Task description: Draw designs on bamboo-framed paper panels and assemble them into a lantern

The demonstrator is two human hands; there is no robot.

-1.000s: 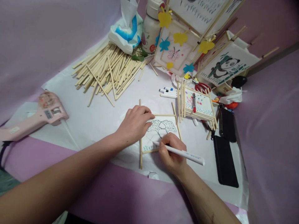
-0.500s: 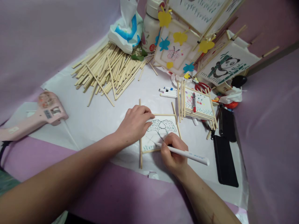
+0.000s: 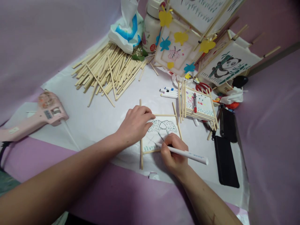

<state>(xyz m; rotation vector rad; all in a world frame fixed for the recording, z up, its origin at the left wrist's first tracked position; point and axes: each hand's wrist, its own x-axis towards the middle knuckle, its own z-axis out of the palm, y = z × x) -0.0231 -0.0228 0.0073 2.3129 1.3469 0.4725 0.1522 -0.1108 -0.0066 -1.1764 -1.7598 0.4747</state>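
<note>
A drawing in dark dots and lines lies on white paper inside a frame of thin wooden sticks. My left hand bends over the frame's upper left corner, its thumb and fingers closed on the stick and the paper's edge. In my right hand is a white marker, pinched near its tip. The tip touches the paper low in the drawing, just above a row of small green grass strokes. My right hand covers the frame's lower right corner.
A pile of wooden sticks lies at the back left. The pink glue gun is at far left. Stacked stick frames stand right of the drawing, beside several markers. Two black phones lie at right; decorated panels stand behind.
The marker's rear end has shifted slightly left, and my right hand has moved a little with it. My left hand and the frame have stayed in place.
</note>
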